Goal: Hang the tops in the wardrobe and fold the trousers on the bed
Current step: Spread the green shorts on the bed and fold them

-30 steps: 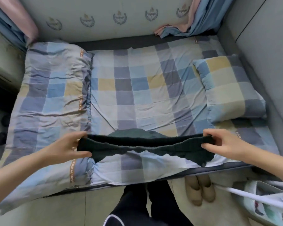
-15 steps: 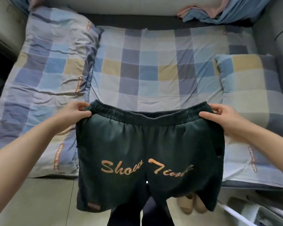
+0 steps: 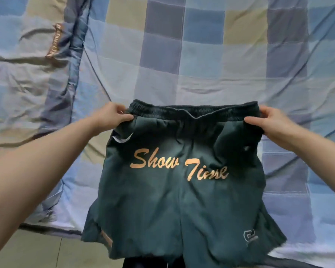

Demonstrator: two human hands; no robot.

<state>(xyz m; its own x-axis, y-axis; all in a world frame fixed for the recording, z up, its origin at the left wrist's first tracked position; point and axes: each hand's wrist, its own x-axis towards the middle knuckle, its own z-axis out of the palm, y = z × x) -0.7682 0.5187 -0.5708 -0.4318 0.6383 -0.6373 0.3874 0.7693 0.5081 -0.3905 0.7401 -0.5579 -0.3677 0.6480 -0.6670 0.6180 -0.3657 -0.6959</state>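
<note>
Compared with the frame half a second earlier, the view sits much closer over the bed (image 3: 201, 60): the headboard, the pillow at the right and the curtains have dropped out of the picture, and the checked sheet now fills the upper two thirds. The dark green shorts (image 3: 182, 200) hang lower in the frame than before, their waistband now across the middle, and more of their lower part shows, including a small grey logo near the hem at the lower right. One pair of shorts is in view, held spread by its elastic waistband, with the orange words "Show Time" facing the camera. Two hands hold it. The left hand (image 3: 110, 117), at centre left, has its grip pinched on the left end of the waistband, thumb in front and fingers curled behind. The right hand (image 3: 273, 122), at centre right, has its grip pinched on the right end in the same way. The fingers behind the cloth are hidden. The bottom of the right leg is cut off by the lower edge of the frame, and whether the lower part of the shorts rests on the bed or hangs free in front of it cannot be told. A folded quilt (image 3: 27, 78) in the same check lies at the upper left, partly cut off. A strip of floor (image 3: 37, 250) shows at the lower left.
</note>
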